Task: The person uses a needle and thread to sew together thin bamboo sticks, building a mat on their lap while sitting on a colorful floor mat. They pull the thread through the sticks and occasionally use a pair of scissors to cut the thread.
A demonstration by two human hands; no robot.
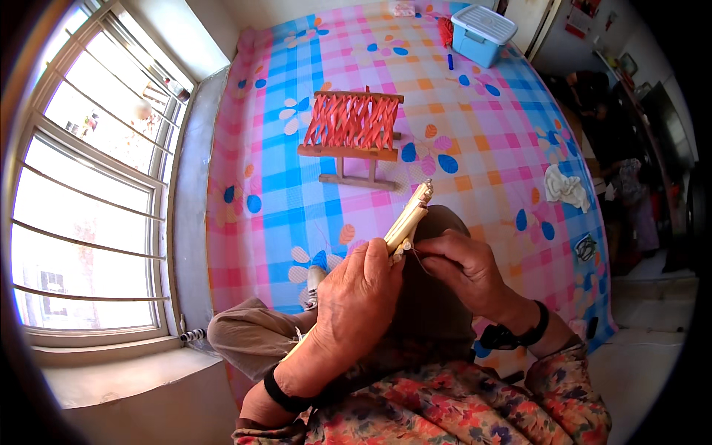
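Note:
My left hand is closed around a bundle of pale wooden sticks that points up and away from me. My right hand meets it at the near end of the bundle, fingers pinched there on something thin that I cannot make out. Both hands hover over my lap, above a dark cloth. Farther out on the bed stands a small wooden frame wound with orange-red strips.
I sit on a bed with a pink, blue and orange checked sheet. A light blue lidded plastic box stands at the far end, a crumpled white cloth lies to the right. A barred window fills the left side.

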